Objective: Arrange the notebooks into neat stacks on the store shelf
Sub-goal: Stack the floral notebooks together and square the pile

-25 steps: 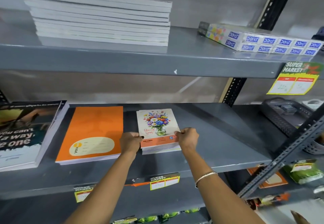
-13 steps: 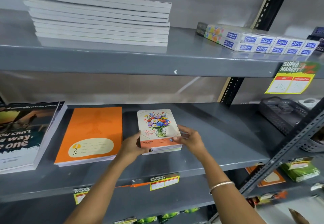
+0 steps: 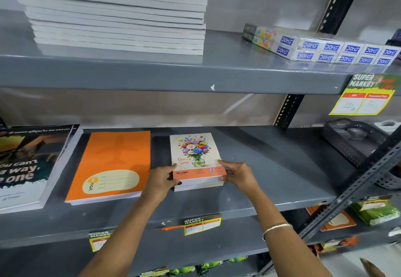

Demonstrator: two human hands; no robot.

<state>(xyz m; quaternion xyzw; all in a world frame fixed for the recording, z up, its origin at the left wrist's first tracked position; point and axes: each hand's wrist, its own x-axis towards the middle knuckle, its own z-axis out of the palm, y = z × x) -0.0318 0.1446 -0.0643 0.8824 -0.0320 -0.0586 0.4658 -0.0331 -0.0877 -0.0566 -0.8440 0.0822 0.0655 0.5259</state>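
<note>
A small stack of flower-cover notebooks (image 3: pixel 195 157) lies on the middle grey shelf (image 3: pixel 271 181). My left hand (image 3: pixel 161 181) presses against the stack's near left corner. My right hand (image 3: pixel 239 175) cups its near right corner, fingers spread along the edge. To the left lies an orange notebook stack (image 3: pixel 112 166), and further left a dark-cover stack (image 3: pixel 28 166). On the upper shelf (image 3: pixel 173 72) sits a tall pile of grey-edged notebooks (image 3: pixel 117 18).
Blue-labelled boxes (image 3: pixel 338 48) line the upper shelf at right. A dark mesh basket (image 3: pixel 355 142) stands on the neighbouring shelf to the right. A slotted metal upright (image 3: pixel 355 192) slants across the right foreground. Price tags (image 3: pixel 366 94) hang from the shelf edges.
Both hands shifted from fists at the stack's front edge to gripping its near corners from the sides. The stack sits slightly squarer.
</note>
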